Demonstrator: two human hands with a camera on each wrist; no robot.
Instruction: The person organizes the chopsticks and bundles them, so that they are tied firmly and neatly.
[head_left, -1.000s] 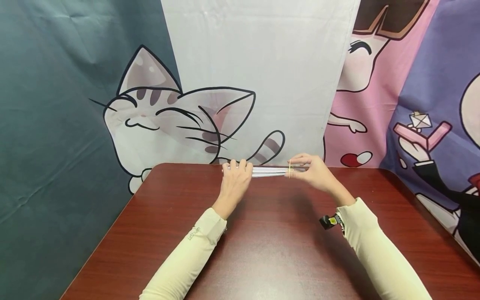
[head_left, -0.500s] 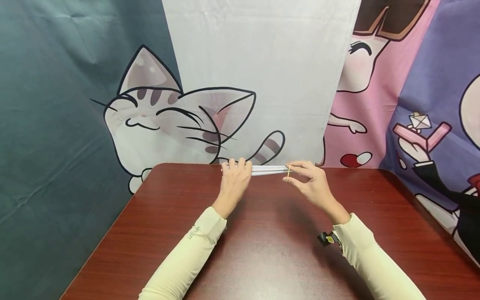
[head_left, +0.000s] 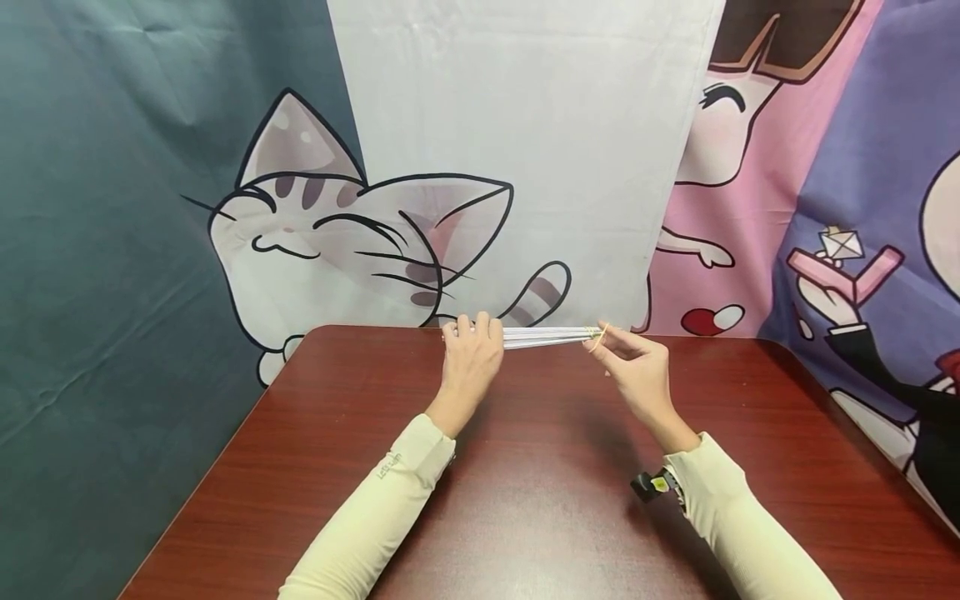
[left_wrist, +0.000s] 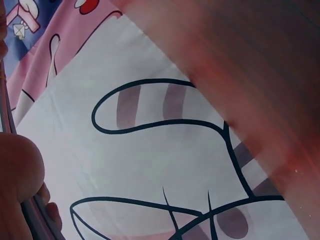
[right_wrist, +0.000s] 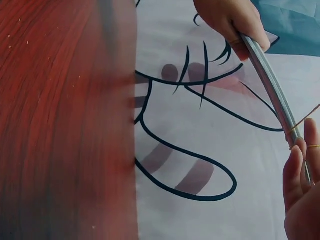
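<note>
My left hand (head_left: pixel 472 354) grips the left end of a long, narrow bundle of thin white-grey strips (head_left: pixel 547 337), held level over the table's far edge. A thin yellow rubber band (head_left: pixel 602 336) is at the bundle's right end, caught on the fingers of my right hand (head_left: pixel 637 371). In the right wrist view the band (right_wrist: pixel 304 120) stretches away from the bundle (right_wrist: pixel 272 82), and the right fingertips (right_wrist: pixel 296 155) lie along its near end. The left wrist view shows the left thumb (left_wrist: pixel 20 165) pressed over the strips.
A red-brown wooden table (head_left: pixel 525 500) lies under both arms. Close behind its far edge hangs a printed cloth backdrop (head_left: pixel 540 150) with a cartoon cat and figures. A small black camera (head_left: pixel 651 485) is strapped at the right wrist.
The right hand has dropped slightly and shifted right, carrying the rubber band towards the bundle's right end. The left hand has kept its grip in nearly the same place.
</note>
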